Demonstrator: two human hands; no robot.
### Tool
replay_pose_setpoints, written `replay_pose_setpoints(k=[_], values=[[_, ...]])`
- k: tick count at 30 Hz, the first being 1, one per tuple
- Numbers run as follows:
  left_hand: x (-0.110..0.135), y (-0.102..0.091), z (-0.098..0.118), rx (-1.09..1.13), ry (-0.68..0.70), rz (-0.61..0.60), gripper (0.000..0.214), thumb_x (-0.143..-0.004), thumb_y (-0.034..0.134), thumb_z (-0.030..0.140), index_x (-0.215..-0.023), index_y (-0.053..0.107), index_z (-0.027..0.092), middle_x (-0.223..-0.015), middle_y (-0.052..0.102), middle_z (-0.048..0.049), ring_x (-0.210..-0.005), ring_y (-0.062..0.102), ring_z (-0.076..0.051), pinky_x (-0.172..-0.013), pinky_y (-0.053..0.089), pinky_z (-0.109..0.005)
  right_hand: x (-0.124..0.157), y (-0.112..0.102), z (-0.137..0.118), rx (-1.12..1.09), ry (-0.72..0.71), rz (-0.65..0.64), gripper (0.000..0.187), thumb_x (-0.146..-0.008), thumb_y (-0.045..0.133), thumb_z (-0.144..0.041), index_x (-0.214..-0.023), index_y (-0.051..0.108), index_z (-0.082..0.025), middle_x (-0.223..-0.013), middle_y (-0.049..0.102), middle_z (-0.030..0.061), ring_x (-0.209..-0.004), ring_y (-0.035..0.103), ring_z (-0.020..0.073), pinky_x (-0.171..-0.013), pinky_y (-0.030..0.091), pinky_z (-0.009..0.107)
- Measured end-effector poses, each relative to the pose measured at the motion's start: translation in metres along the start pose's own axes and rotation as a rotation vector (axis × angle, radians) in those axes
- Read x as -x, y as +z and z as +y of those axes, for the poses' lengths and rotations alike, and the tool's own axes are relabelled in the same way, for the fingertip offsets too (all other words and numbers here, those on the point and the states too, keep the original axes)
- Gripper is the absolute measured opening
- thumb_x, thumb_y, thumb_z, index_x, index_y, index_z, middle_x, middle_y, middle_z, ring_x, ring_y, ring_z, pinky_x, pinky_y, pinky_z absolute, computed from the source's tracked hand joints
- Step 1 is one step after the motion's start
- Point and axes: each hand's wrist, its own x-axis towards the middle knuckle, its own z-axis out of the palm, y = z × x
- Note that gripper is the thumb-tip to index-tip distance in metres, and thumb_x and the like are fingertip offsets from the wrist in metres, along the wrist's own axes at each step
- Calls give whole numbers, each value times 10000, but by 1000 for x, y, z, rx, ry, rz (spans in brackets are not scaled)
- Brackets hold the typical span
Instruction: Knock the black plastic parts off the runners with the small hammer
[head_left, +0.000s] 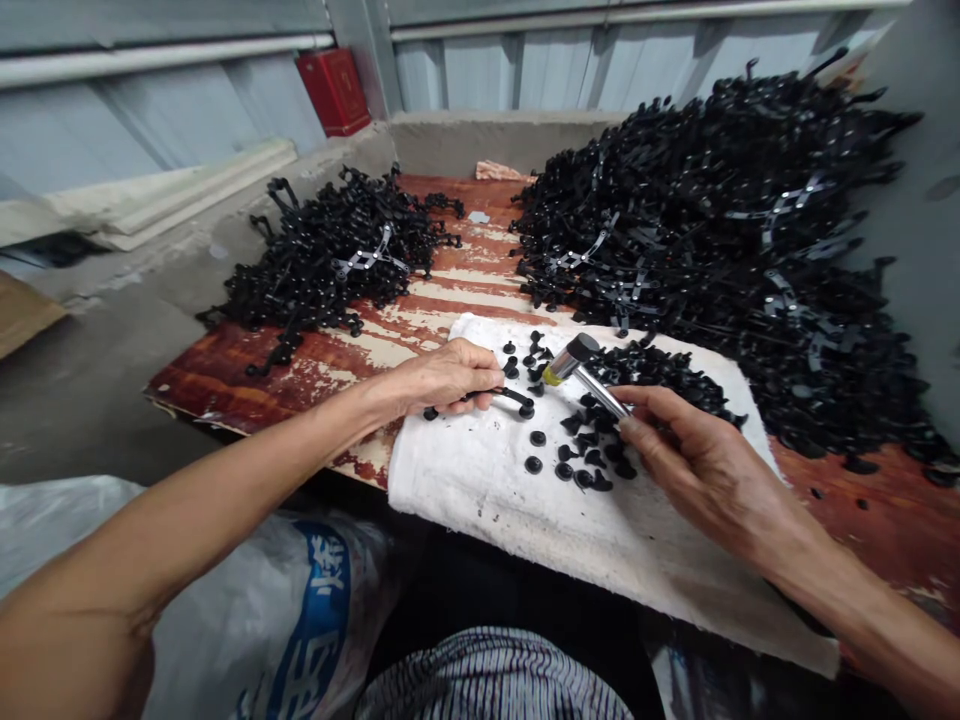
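My left hand (459, 376) is closed on a black linkage strip (513, 397) with round ends, low over the white cloth (442, 465). In my right hand (675, 440) is a small hammer (576, 358) with a metal handle; one face of its head is black, the other yellow. The hammer head is raised just right of the strip. Loose black round caps (538, 438) are scattered on the cloth between my hands. A denser heap of black caps (667, 375) lies behind my right hand.
On the worn red board (450, 290), a pile of black linkages (322, 260) stands at left and a much larger pile (690, 200) at right. A red box (334, 92) sits by the wall. White plastic sacks (217, 610) lie below the board's left edge.
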Motion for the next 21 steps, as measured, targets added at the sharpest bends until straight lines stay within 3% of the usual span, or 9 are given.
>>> replay_pose_setpoints(k=[14,18,21], values=[[-4,-1,-4,-63,0,15,305,-919,505,150,-615,527,148,-515,526,34,-309,342,-8,-318,197,-160,-1,3,1,6,-25,0,284,-901,452,-328,-1052,631,-168,-588,503,-16,-511,470,151,-480,375,270],[-5,-2,-4,-68,-8,6,332,-917,512,174,-586,526,155,-458,477,38,-304,338,-21,-316,186,-171,-6,2,-6,6,-85,19,299,-896,445,-275,-1099,626,-151,-600,519,-9,-499,471,148,-475,384,272],[-6,0,-6,-92,6,19,352,-912,521,203,-562,521,162,-406,420,47,-292,318,-27,-316,177,-173,-12,4,-12,54,-176,61,348,-893,427,-216,-1177,615,-144,-735,611,44,-589,546,167,-545,449,297]])
